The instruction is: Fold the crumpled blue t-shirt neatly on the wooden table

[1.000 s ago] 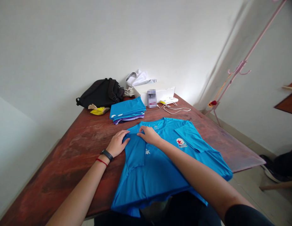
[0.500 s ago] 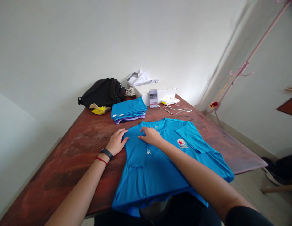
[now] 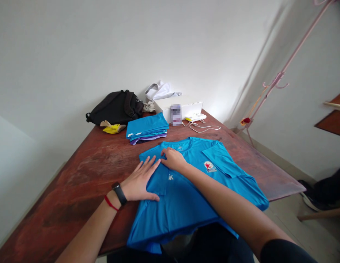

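A blue T-shirt (image 3: 192,193) lies spread on the table, collar toward the wall, with a round red-star logo on its right part and small white lettering near the middle. Both its sleeves are turned inward over the body, and its lower hem hangs over the near edge. My left hand (image 3: 139,179) is open, fingers spread flat on the left sleeve, a dark band and a red string round the wrist. My right hand (image 3: 174,159) is on the shirt just left of the collar, its fingers curled and closed on the fabric by the shoulder.
A stack of folded shirts (image 3: 146,128) sits beyond the collar. Behind it are a black backpack (image 3: 112,107), a yellow item (image 3: 112,128), a white box (image 3: 161,106) and a white cable (image 3: 205,128). A pink rack (image 3: 279,73) stands right of the wooden table (image 3: 85,171).
My left hand has moved from the shirt's left shoulder edge toward me and spread flat on the sleeve. My right hand stays near the collar, its fingers drawn closer together.
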`<move>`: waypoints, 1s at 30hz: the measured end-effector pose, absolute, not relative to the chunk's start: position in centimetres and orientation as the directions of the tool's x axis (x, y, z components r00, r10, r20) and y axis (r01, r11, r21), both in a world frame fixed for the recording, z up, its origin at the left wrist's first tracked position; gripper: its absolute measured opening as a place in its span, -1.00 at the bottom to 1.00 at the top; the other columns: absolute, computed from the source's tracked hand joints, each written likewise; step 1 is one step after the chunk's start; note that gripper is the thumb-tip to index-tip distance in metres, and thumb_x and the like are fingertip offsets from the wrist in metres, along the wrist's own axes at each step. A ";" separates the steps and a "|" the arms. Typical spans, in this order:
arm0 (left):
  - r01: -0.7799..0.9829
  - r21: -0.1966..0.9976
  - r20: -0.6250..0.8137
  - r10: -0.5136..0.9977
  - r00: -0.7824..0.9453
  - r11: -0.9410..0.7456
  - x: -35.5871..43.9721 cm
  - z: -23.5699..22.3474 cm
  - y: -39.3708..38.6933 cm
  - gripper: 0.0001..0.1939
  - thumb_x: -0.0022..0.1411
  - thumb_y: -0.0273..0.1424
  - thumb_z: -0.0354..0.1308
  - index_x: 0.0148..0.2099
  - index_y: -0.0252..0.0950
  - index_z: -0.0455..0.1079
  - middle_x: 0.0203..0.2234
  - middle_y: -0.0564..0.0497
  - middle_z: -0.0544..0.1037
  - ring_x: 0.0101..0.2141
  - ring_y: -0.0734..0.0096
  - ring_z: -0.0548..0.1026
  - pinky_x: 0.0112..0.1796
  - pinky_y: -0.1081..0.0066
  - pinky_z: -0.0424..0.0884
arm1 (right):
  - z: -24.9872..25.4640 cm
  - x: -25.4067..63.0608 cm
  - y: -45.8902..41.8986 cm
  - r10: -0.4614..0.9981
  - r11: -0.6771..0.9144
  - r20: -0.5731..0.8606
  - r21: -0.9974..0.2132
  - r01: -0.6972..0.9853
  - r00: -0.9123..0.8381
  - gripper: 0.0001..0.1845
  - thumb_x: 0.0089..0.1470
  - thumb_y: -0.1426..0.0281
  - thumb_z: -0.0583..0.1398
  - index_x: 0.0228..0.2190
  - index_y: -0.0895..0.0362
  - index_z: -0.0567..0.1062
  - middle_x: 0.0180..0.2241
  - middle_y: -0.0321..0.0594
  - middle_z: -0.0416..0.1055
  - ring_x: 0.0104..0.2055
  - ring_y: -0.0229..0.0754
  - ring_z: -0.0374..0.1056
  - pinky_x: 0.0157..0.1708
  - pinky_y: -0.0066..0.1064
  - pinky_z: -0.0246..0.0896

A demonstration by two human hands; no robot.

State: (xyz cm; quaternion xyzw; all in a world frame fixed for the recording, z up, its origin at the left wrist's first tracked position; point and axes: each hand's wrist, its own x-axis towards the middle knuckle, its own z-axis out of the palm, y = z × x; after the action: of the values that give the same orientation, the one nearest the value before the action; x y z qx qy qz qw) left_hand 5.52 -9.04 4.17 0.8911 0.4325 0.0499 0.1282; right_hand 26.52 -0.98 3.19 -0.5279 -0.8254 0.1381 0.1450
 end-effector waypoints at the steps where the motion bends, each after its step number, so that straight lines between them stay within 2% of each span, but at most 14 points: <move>1: 0.765 0.261 -0.051 0.783 0.620 -0.589 5.9 4.1 -9.5 0.25 0.04 0.13 0.28 0.50 -0.21 -0.36 0.44 -0.22 -0.24 0.39 -0.19 -0.25 0.30 -0.16 -0.12 | 3.2 26.5 -1.0 0.913 0.401 0.090 -0.381 0.833 -0.398 -0.70 0.17 0.21 0.23 -0.10 0.08 0.50 -0.08 -0.12 0.50 -0.08 -0.09 0.45 -0.17 -0.39 0.23; 3: 0.776 0.240 -0.092 0.782 0.617 -0.584 6.7 4.1 -10.3 0.10 0.16 -0.07 0.24 0.50 -0.24 -0.35 0.44 -0.20 -0.22 0.39 -0.12 -0.25 0.30 -0.14 -0.11 | 3.1 26.5 -1.0 0.913 0.399 0.086 -0.381 0.834 -0.398 -0.71 0.16 0.22 0.24 -0.11 0.08 0.50 -0.08 -0.12 0.50 -0.08 -0.09 0.45 -0.17 -0.39 0.23; 7: 0.791 0.208 -0.059 0.799 0.598 -0.576 7.3 3.9 -12.3 -0.10 0.17 -0.45 0.11 0.49 -0.17 -0.17 0.44 -0.08 -0.17 0.40 -0.01 -0.19 0.32 -0.10 -0.06 | 3.0 26.6 -0.9 0.911 0.404 0.095 -0.395 0.825 -0.401 -0.71 0.15 0.22 0.25 -0.12 0.08 0.51 -0.08 -0.14 0.50 -0.09 -0.10 0.45 -0.16 -0.39 0.23; 11: 0.841 0.185 0.035 0.859 0.511 -0.508 7.1 2.7 -14.7 -0.18 0.15 -0.64 -0.05 0.43 -0.10 0.02 0.44 -0.02 -0.10 0.40 0.04 -0.11 0.29 -0.11 0.05 | 3.1 26.8 -0.6 0.916 0.386 0.071 -0.426 0.818 -0.395 -0.70 0.14 0.20 0.26 -0.13 0.07 0.52 -0.08 -0.14 0.51 -0.09 -0.11 0.45 -0.17 -0.40 0.23; 14: 0.874 0.199 0.115 0.896 0.429 -0.444 6.9 1.7 -16.3 -0.15 0.12 -0.71 -0.12 0.43 -0.12 0.00 0.43 -0.05 -0.07 0.39 0.09 -0.06 0.28 -0.09 0.10 | 3.2 26.9 -0.5 0.917 0.378 0.055 -0.435 0.817 -0.395 -0.71 0.14 0.20 0.25 -0.13 0.07 0.52 -0.08 -0.13 0.51 -0.09 -0.10 0.45 -0.16 -0.40 0.23; 18: 0.897 0.237 0.221 0.919 0.325 -0.374 7.0 1.0 -17.8 -0.10 0.12 -0.74 -0.14 0.46 -0.08 -0.08 0.42 -0.07 -0.03 0.37 0.10 0.03 0.26 -0.06 0.17 | 3.3 26.9 -0.5 0.913 0.392 0.070 -0.428 0.814 -0.402 -0.73 0.16 0.18 0.25 -0.17 0.07 0.53 -0.10 -0.13 0.52 -0.07 -0.10 0.45 -0.15 -0.40 0.23; 21: 0.919 0.244 0.263 0.933 0.246 -0.310 6.9 0.7 -18.6 -0.12 0.13 -0.72 -0.12 0.45 -0.09 -0.07 0.40 -0.07 0.04 0.35 0.12 0.10 0.24 -0.01 0.21 | 3.4 26.9 -0.5 0.902 0.404 0.038 -0.426 0.809 -0.430 -0.68 0.13 0.08 0.26 -0.24 0.06 0.54 -0.14 -0.14 0.55 -0.07 -0.06 0.46 -0.16 -0.39 0.24; 24: 0.958 0.209 0.306 0.944 0.126 -0.195 6.6 0.3 -19.1 -0.25 0.20 -0.65 -0.09 0.41 -0.15 0.05 0.32 -0.09 0.24 0.30 0.05 0.21 0.20 -0.02 0.26 | 3.6 27.1 -0.3 0.885 0.404 -0.041 -0.430 0.807 -0.465 -0.57 0.02 -0.01 0.31 -0.24 0.05 0.55 -0.19 -0.15 0.57 -0.09 -0.02 0.48 -0.20 -0.38 0.26; 26: 0.972 0.193 0.340 0.938 0.063 -0.135 6.5 0.3 -19.3 -0.38 0.28 -0.54 -0.05 0.37 -0.18 0.12 0.25 -0.12 0.35 0.26 -0.01 0.27 0.17 -0.04 0.29 | 3.7 27.2 -0.2 0.872 0.404 -0.084 -0.433 0.806 -0.482 -0.55 -0.03 -0.01 0.34 -0.22 0.05 0.55 -0.21 -0.15 0.58 -0.11 -0.01 0.48 -0.22 -0.37 0.26; 30: 0.970 0.230 0.387 0.922 -0.018 -0.078 6.9 1.0 -19.6 -0.59 0.36 -0.32 0.03 0.23 -0.20 0.28 0.08 -0.14 0.48 0.11 0.01 0.41 0.09 0.06 0.37 | 3.8 27.3 0.1 0.853 0.422 -0.109 -0.431 0.798 -0.510 -0.66 0.00 0.09 0.35 -0.28 0.06 0.56 -0.23 -0.16 0.58 -0.12 -0.03 0.48 -0.24 -0.39 0.25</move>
State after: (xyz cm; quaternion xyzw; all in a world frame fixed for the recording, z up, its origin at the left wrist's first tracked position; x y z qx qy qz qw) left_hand 6.88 -19.59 1.00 0.6987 0.6769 0.2253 -0.0534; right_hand 27.31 0.05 3.81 -0.4910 -0.8408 0.2191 0.0632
